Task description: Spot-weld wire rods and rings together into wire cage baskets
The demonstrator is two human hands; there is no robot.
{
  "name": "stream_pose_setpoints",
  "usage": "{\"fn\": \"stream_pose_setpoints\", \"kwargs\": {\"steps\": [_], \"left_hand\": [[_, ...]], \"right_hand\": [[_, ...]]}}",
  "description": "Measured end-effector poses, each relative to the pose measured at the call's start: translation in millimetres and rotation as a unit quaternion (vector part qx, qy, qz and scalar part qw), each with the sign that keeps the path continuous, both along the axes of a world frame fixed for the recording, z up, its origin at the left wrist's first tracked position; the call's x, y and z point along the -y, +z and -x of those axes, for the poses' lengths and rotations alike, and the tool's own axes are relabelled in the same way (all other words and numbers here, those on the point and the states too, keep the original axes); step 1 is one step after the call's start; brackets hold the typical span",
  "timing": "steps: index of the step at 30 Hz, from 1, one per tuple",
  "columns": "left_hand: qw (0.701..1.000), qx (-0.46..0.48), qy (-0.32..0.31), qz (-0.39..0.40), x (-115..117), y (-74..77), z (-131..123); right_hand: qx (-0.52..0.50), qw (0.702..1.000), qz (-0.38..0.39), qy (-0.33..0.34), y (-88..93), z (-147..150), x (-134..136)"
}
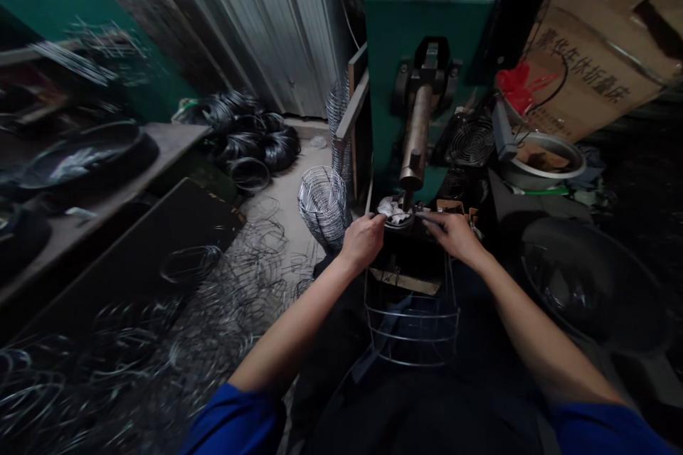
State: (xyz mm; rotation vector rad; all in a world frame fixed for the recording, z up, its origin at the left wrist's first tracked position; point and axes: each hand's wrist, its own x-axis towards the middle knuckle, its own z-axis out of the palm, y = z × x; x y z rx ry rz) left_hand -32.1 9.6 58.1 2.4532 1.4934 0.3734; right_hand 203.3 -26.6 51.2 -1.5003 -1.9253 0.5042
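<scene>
A wire basket frame (413, 314) hangs in front of my body below a welding machine's arm. At its upper left, my left hand (363, 238) is closed in a pinch on the wire. My right hand (454, 234) pinches at the upper right side, thumb and forefinger pointing inward; the exact spot it grips is dark and small. Between the hands, the vertical electrode tip (408, 199) reaches down from the thick metal cylinder (417, 131). Crumpled white material (393, 210) lies around the lower electrode, close to my left fingertips.
A tall stack of wire baskets (323, 206) stands on the floor to the left. Loose wire rings (235, 277) litter the floor, with black wire coils (256, 135) behind. On the right are a metal bowl (573, 169), a large dark basin (592, 284) and a cardboard box (592, 50).
</scene>
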Motion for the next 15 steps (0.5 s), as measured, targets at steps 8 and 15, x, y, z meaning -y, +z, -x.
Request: {"fn": "stream_pose_setpoints", "kwargs": {"steps": [8,15], "left_hand": [[1.000,-0.001,0.007,0.002,-2,5.0,-3],[1.000,0.010,0.003,0.015,-6,7.4,-2]], "right_hand": [[-0.007,1.000,0.001,-0.007,-1.5,0,-8],[-0.007,1.000,0.015,0.007,-0.2,-2,-12]]}}
